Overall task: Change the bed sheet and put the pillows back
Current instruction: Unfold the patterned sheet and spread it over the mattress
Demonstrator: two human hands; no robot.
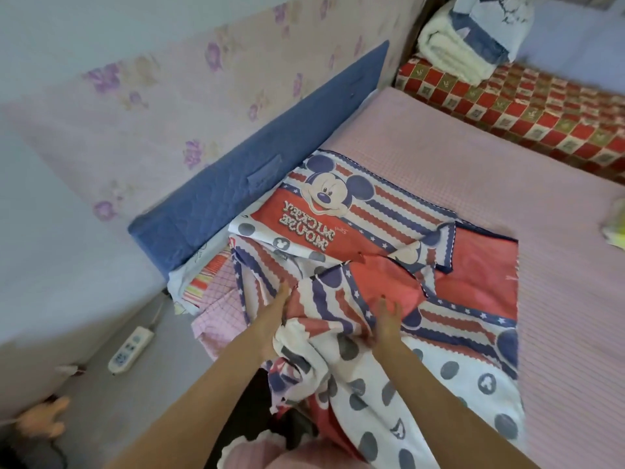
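A red, white and blue cartoon-mouse sheet (372, 252) lies bunched and partly folded on the near left corner of the pink-striped mattress (473, 157). My left hand (275, 316) lies on the bunched cloth at its left side, fingers pointing away; I cannot tell whether it pinches a fold. Fingers spread, my right hand (385, 321) rests on the cloth in the middle. Part of the sheet hangs over the bed's near edge toward me.
A blue padded headboard (257, 160) leans on the flowered wall at left. Folded white and blue bedding (466, 42) sits on a red checked cover (527, 106) at the back right. A power strip (132, 348) lies on the floor left.
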